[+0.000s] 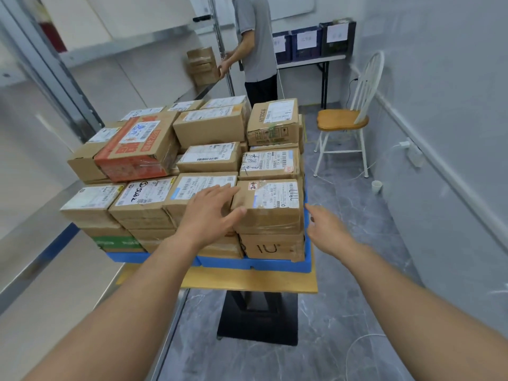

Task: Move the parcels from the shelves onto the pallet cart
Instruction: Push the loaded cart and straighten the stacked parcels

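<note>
Hands point(211, 210) at parcel point(268, 204) — pallet point(255, 264) mostly hidden

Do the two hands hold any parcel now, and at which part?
Nothing is held. The left hand rests with straight fingers on a top parcel; the right hand is open beside the corner parcel.

The left hand point(209, 213) and the right hand point(327, 229) are bare. Both arms are bare too, right to the picture's edge.

Parcels point(209, 158) stacked on pallet point(255, 264); shelves point(90, 105) left; chair point(346, 119) right behind.
</note>
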### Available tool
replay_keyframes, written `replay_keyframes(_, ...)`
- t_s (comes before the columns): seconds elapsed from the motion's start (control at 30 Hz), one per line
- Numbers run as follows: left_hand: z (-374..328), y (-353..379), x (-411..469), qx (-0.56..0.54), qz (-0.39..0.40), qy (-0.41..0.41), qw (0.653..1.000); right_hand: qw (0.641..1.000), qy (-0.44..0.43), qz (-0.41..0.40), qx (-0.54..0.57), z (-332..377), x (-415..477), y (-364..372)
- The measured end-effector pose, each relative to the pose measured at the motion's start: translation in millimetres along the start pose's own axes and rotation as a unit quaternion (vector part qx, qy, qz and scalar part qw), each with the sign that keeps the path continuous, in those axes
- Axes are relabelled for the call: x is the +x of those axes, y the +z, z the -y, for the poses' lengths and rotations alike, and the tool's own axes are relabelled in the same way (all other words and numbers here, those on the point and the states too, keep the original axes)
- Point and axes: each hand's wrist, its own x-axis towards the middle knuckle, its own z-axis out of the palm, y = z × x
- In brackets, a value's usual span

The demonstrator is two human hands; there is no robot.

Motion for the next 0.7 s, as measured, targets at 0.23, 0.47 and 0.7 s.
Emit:
replay_keyframes(0.23, -18.9, -8.8, 27.7, -0.005, 0.006, -0.031, 0.999, 0.997, -0.015, -0.061, 0.051, 21.2, 32.1, -32.7)
replay_keyframes(0.47, -21.4, 5.4, 49.8, 0.027, 0.024, -0.066, 0.997, 0.996, -0.051, -0.045, 0.061, 47.4, 44.5, -41.6)
replay_keyframes(0.7, -22.8, 8.7, 53.1, 0.026, 0.021, -0.072, 0.997, 0.996, -0.055, -0.062, 0.011, 42.9, 54.7, -42.7)
